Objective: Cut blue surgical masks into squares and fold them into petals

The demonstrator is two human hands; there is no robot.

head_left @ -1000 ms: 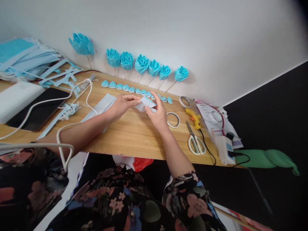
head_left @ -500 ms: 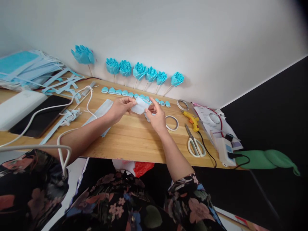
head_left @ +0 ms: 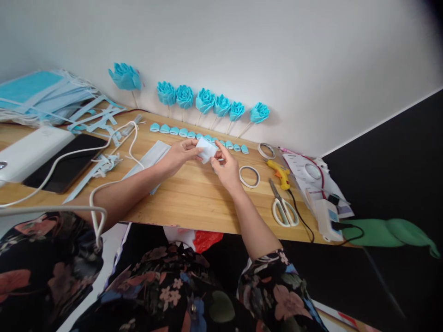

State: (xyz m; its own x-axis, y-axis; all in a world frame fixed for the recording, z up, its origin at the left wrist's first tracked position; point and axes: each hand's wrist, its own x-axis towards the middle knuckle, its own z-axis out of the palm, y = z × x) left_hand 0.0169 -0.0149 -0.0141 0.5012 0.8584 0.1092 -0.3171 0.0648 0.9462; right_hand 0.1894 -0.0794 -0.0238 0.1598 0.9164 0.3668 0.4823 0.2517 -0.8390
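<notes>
A small pale blue and white piece of face-mask fabric [head_left: 206, 150] is held up over the desk between both hands. My left hand [head_left: 185, 154] pinches its left edge, thumb on top. My right hand [head_left: 225, 167] grips the right side with bent fingers, and part of the fabric is hidden there. Just behind my hands runs a row of small folded blue petals [head_left: 182, 132]. Strips of mask fabric [head_left: 152, 159] lie under and beside my left forearm. A roll of tape [head_left: 249, 167] sits right of my right hand.
Several blue fabric flowers on sticks [head_left: 206, 101] lean against the wall. On the right lie scissors [head_left: 284, 210], a yellow glue gun [head_left: 279, 174] and a power strip [head_left: 327, 219]. A mask pile [head_left: 38, 94], a dark phone [head_left: 65, 163] and a white cable [head_left: 57, 161] are left.
The fabric piece has turned between my fingers and now stands more tilted, with a corner upward. The whole view has shifted slightly, so the desk things appear further right.
</notes>
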